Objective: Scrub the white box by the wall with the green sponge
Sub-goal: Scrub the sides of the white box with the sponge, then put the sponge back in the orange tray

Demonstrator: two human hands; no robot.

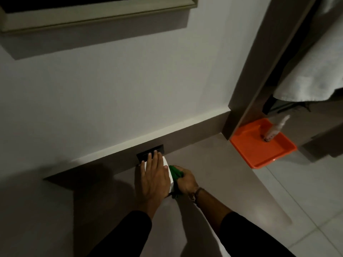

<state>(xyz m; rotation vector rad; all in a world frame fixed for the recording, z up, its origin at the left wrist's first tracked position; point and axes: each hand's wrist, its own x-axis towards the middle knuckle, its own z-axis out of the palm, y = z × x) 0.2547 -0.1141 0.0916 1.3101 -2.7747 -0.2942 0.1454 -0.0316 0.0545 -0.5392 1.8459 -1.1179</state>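
Most of the white box (168, 173) was hidden under the left hand (152, 177), which lay flat on top of it with the fingers together and stretched toward the wall (111, 89). Only a narrow strip of the box's top and right edge showed, so its full shape was hard to make out. What showed ran lengthwise from near the person toward the wall, and its far end lay just in front of a dark plate (150, 152) set in the skirting. The box stood on the grey counter (213, 173), close against the wall.

The right hand (185, 180) was closed around the green sponge (176, 172), pressing it to the box's right side. Much of the sponge was buried in the fist, with one end poking out toward the wall.

Both sleeves were dark and cut off by the bottom edge. Well to the right, an orange tray (259, 151) held a blurred small bottle (274, 129), and a pale towel (315, 71) hung above.
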